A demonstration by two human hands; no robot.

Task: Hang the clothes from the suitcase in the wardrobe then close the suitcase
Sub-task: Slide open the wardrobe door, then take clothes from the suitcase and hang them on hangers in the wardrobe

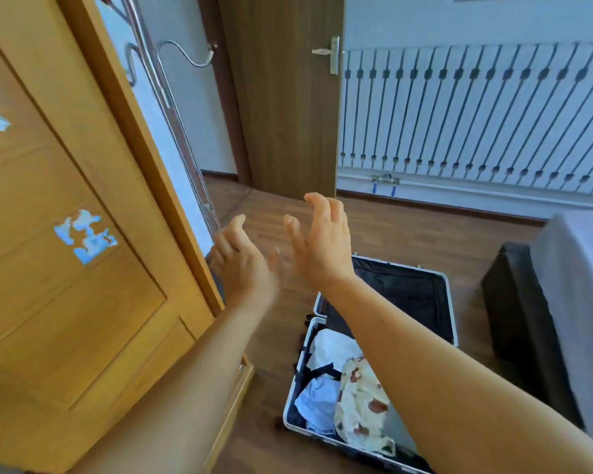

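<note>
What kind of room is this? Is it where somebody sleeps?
Most likely a bedroom. There is a wooden wardrobe on the left, the corner of a bed with a grey cover on the right, and an open suitcase with clothes in it on the floor.

two hands are seen, the left hand (242,260) and the right hand (322,241). one suitcase (451,302) is counted, with three garments visible in it: a white one (332,348), a light blue one (317,398), a cream patterned one (360,405). two stickers (84,236) are counted on one wardrobe door (65,302).
</note>
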